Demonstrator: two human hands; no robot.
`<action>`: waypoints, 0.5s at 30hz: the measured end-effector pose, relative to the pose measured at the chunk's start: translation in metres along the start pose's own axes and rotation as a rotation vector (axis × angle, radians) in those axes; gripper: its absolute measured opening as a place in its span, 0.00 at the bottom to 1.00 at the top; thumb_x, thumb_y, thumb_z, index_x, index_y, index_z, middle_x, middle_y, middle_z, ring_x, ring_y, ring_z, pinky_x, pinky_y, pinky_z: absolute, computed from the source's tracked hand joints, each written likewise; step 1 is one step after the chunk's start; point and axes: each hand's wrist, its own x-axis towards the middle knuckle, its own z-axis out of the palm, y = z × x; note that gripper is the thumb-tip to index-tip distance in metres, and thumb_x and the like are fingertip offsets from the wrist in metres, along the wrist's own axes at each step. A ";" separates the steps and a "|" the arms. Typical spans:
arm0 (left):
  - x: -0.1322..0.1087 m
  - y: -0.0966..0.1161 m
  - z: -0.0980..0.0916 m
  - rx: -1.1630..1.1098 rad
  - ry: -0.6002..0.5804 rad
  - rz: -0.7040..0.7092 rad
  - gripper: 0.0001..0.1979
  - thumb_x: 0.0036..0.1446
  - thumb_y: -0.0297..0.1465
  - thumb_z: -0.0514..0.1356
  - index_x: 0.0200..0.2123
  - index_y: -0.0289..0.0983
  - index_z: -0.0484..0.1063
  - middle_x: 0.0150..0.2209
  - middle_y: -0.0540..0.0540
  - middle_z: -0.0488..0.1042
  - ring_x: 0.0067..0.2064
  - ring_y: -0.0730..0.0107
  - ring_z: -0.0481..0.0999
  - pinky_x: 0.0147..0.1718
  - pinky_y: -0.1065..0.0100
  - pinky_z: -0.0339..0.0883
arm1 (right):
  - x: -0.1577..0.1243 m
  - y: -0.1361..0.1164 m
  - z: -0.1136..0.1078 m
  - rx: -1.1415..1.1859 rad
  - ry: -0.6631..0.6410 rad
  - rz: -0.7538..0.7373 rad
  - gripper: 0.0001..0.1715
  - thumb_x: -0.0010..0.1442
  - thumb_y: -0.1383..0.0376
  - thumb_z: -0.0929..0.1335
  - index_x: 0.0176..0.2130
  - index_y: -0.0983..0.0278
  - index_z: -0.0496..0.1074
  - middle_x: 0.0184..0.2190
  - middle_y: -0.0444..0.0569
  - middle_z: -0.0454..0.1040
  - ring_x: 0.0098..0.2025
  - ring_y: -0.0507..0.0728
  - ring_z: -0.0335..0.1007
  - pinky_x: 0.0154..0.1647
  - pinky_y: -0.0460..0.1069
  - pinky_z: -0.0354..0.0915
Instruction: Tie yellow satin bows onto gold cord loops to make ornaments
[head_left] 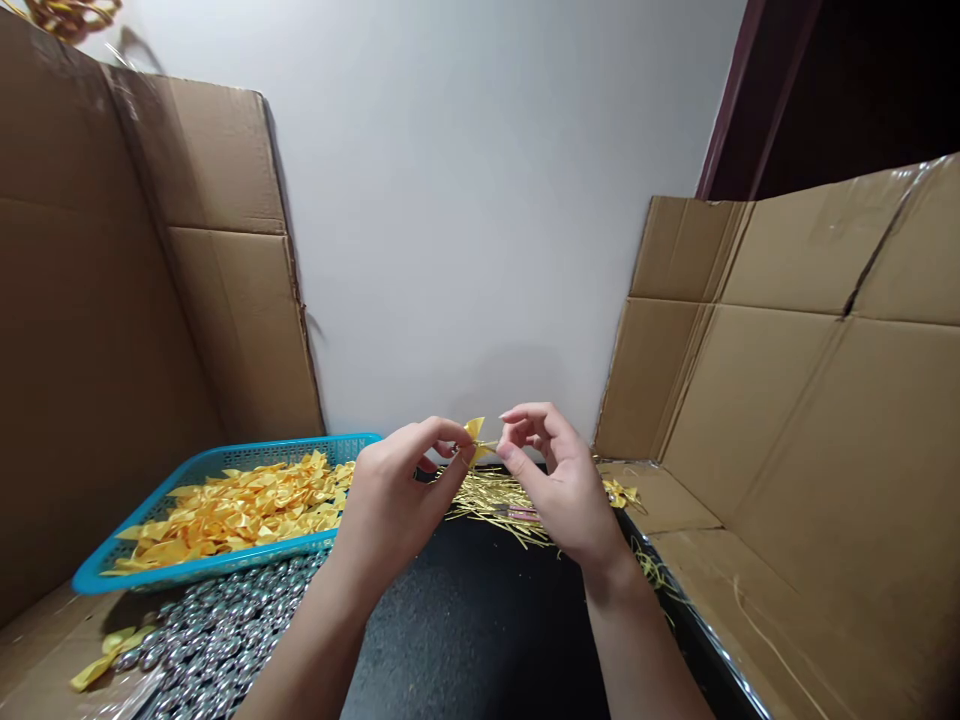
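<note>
My left hand [405, 495] pinches a small yellow ribbon bow [475, 430] between thumb and fingertips. A thin gold twist tie [489, 446] runs from the bow's middle toward my right hand [559, 480], whose thumb and curled fingers close on its end. The exact grip there is partly hidden by the fingers. Below both hands, a pile of gold twist ties [499, 495] lies at the back of the black work surface [472, 620]. Among the ties, a small pinkish tool [521, 512] shows in part; I cannot make out its kind.
A blue plastic basket [180, 572] of yellow bows [255, 505] stands at the left. Shiny silver beads [225, 630] spread before it, beside a loose yellow bow [112, 655]. Cardboard walls [817, 400] stand on both sides, and a white wall [465, 220] rises behind.
</note>
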 end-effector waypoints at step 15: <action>0.001 0.002 -0.003 -0.007 0.033 0.075 0.03 0.57 0.27 0.62 0.34 0.40 0.75 0.29 0.52 0.79 0.27 0.74 0.76 0.27 0.73 0.71 | 0.007 0.007 -0.013 0.359 -0.124 -0.108 0.10 0.59 0.70 0.67 0.36 0.55 0.76 0.32 0.42 0.69 0.35 0.51 0.64 0.39 0.49 0.62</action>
